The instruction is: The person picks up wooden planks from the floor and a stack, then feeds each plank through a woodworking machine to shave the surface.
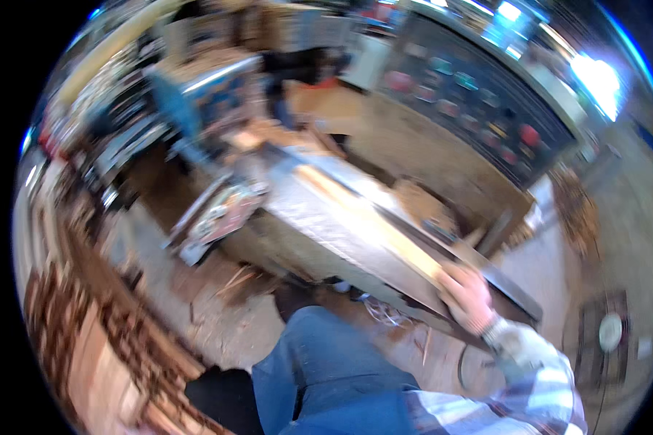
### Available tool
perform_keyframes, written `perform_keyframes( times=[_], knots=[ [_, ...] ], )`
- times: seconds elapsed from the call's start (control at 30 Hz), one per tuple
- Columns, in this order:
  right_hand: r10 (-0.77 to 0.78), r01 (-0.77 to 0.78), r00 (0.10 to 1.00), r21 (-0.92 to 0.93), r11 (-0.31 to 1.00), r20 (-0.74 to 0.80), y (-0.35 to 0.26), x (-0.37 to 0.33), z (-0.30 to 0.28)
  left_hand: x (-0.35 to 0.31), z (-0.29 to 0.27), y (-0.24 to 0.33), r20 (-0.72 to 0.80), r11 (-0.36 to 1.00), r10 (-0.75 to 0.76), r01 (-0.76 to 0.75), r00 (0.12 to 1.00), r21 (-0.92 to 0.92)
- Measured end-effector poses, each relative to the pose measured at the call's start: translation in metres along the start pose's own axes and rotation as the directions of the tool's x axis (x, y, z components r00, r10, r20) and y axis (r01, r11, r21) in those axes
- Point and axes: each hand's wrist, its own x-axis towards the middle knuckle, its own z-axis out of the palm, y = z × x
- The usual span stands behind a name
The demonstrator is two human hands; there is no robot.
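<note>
- The right hand (pixel 466 296) lies on the near end of a long pale wooden board (pixel 374 221), fingers curled over its edge and closed on it — the board runs diagonally up and left along a grey machine table (pixel 308 217).
- The left hand is out of view.
- Open floor (pixel 218 319) (dusty, littered with scraps) lies left of the table; stacked timber (pixel 87 348) crowds the lower left edge.
- A dark wall board (pixel 479 101) behind the table carries small red and teal shapes, too blurred to tell.
</note>
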Motion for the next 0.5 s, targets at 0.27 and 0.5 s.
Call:
perform_keyframes(
  times=[0.27,0.5],
  knots=[
    [-0.150,0.174,0.926,0.039,0.984,-0.346,-0.010,0.196,0.077,-0.212,0.032,0.128,0.067,0.973,-0.003,0.019,0.998,-0.229],
    [-0.157,0.212,0.949,0.185,0.960,-0.273,-0.090,0.277,0.096,-0.361,0.126,0.234,0.531,0.991,-0.046,0.104,0.846,-0.080]
  ],
)
